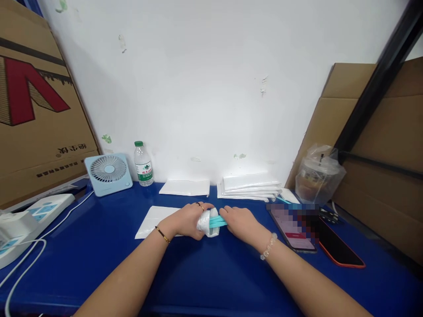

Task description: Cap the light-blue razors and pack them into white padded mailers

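Note:
My left hand (189,219) is closed round a crumpled white plastic pouch (205,222), its mouth facing right. Turquoise flat strips (217,221) stick out of that mouth, and the fingers of my right hand (238,221) pinch their outer end. What the strips belong to inside the pouch is hidden. Partly under my left wrist lies a flat white sheet or bag (155,219) on the blue table.
Against the wall lie a white folded packet (185,187) and a stack of similar ones (249,185). A fan (109,173), water bottle (143,165) and power strip (36,215) stand left. Two phones (292,229) (342,244) and a bagged drink cup (315,174) are right.

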Demonstrator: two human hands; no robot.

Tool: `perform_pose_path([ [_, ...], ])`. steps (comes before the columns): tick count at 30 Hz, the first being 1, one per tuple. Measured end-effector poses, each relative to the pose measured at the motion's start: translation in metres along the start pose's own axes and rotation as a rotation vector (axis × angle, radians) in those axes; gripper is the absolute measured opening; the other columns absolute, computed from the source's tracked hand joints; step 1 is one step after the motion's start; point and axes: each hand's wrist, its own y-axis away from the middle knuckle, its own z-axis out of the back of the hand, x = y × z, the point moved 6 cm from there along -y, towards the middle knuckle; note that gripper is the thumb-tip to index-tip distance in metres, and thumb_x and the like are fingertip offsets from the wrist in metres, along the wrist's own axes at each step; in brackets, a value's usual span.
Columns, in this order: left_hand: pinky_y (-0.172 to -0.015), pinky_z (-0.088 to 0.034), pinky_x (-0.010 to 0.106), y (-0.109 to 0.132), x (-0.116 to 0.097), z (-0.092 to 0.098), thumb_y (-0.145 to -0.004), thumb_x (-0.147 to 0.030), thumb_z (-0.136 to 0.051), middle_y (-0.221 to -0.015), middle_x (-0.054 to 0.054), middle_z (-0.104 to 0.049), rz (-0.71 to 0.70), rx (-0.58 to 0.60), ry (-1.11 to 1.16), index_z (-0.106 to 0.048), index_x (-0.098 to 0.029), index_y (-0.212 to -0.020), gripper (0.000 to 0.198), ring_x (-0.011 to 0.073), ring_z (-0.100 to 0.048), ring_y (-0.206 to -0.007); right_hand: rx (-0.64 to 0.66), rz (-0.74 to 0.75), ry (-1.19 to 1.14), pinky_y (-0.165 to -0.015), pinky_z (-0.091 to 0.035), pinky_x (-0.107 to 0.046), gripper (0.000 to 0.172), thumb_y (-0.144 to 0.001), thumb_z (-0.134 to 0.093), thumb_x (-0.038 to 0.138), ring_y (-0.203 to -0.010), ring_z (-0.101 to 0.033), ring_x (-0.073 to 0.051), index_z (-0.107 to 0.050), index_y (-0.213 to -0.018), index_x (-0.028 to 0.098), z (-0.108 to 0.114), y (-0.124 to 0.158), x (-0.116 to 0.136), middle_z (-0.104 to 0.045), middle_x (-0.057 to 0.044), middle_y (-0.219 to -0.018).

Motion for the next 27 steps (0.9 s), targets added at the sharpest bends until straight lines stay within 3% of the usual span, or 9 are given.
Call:
perform_pose_path([
  [3, -0.095, -0.036, 0.035, 0.000, -0.006, 0.009, -0.058, -0.031, -0.066, -0.129, 0.009, -0.049, -0.044, -0.096, 0.044, -0.026, -0.023, -0.140, 0.091, 0.0282, -0.049, -0.112, 0.012, 0.060, 0.015, -0.058, -0.042, -0.026, 0.020, -0.086, -0.042, 0.011, -0.078, -0.062, -0.020, -0.050, -0.103, 0.018, 0.020, -0.011, 0.008, -0.062, -0.009, -0.092],
  [8, -0.093, -0.033, 0.044, 0.007, 0.003, 0.014, -0.047, -0.036, -0.075, -0.127, 0.013, -0.046, 0.052, -0.124, -0.084, -0.009, -0.026, -0.144, 0.119, 0.0352, -0.044, -0.115, 0.062, 0.100, 0.061, -0.062, -0.044, -0.029, 0.022, -0.087, -0.039, 0.010, -0.079, -0.064, -0.023, -0.054, -0.102, 0.014, 0.054, -0.027, 0.010, -0.065, -0.013, -0.089],
  [11, -0.088, -0.035, 0.041, 0.010, 0.009, 0.014, -0.050, -0.026, -0.071, -0.119, 0.013, -0.051, 0.097, -0.128, -0.144, -0.007, -0.026, -0.145, 0.115, 0.0341, -0.048, -0.110, 0.112, 0.071, 0.060, -0.066, -0.044, -0.031, 0.022, -0.083, -0.043, 0.010, -0.082, -0.064, -0.025, -0.057, -0.100, 0.014, 0.067, -0.023, -0.006, -0.066, -0.013, -0.090],
  [14, -0.084, -0.038, 0.038, 0.010, 0.013, 0.015, -0.051, -0.021, -0.068, -0.112, 0.012, -0.055, 0.123, -0.124, -0.119, -0.004, -0.024, -0.145, 0.114, 0.0325, -0.051, -0.106, 0.216, 0.003, -0.070, -0.068, -0.044, -0.032, 0.021, -0.077, -0.055, 0.018, -0.083, -0.062, -0.027, -0.059, -0.097, 0.015, 0.073, -0.007, -0.039, -0.065, -0.013, -0.091],
  [17, -0.082, -0.039, 0.037, 0.010, 0.010, 0.019, -0.051, -0.020, -0.067, -0.111, 0.011, -0.057, 0.126, -0.149, -0.063, 0.000, -0.024, -0.145, 0.115, 0.0316, -0.053, -0.102, 0.342, -0.021, -0.534, -0.062, -0.043, -0.028, 0.028, -0.079, -0.055, 0.035, -0.069, -0.058, -0.018, -0.057, -0.101, 0.016, 0.070, 0.013, -0.068, -0.062, -0.005, -0.079],
  [21, -0.085, -0.037, 0.038, 0.012, -0.001, 0.031, -0.053, -0.019, -0.065, -0.109, 0.009, -0.057, 0.079, -0.240, 0.021, 0.003, -0.025, -0.145, 0.114, 0.0300, -0.053, -0.100, 0.585, -0.064, -1.157, -0.042, -0.030, -0.019, 0.032, -0.077, -0.058, 0.043, -0.042, -0.037, -0.007, -0.049, -0.091, 0.017, 0.042, 0.030, -0.068, -0.042, 0.008, -0.052],
  [24, -0.090, -0.035, 0.039, 0.015, -0.007, 0.038, -0.054, -0.018, -0.065, -0.113, 0.009, -0.054, 0.038, -0.313, 0.074, 0.004, -0.026, -0.145, 0.115, 0.0296, -0.051, -0.104, 0.686, -0.058, -1.332, -0.038, -0.026, -0.016, 0.028, -0.074, -0.063, 0.038, -0.040, -0.033, -0.004, -0.044, -0.081, 0.018, 0.024, 0.028, -0.052, -0.040, 0.010, -0.050],
  [27, -0.092, -0.033, 0.040, 0.016, -0.009, 0.041, -0.054, -0.018, -0.066, -0.115, 0.008, -0.053, 0.008, -0.355, 0.102, 0.004, -0.026, -0.145, 0.115, 0.0286, -0.050, -0.104, 0.759, -0.065, -1.346, -0.035, -0.025, -0.015, 0.028, -0.072, -0.066, 0.035, -0.038, -0.034, -0.003, -0.043, -0.078, 0.019, 0.017, 0.023, -0.043, -0.043, 0.010, -0.051],
])
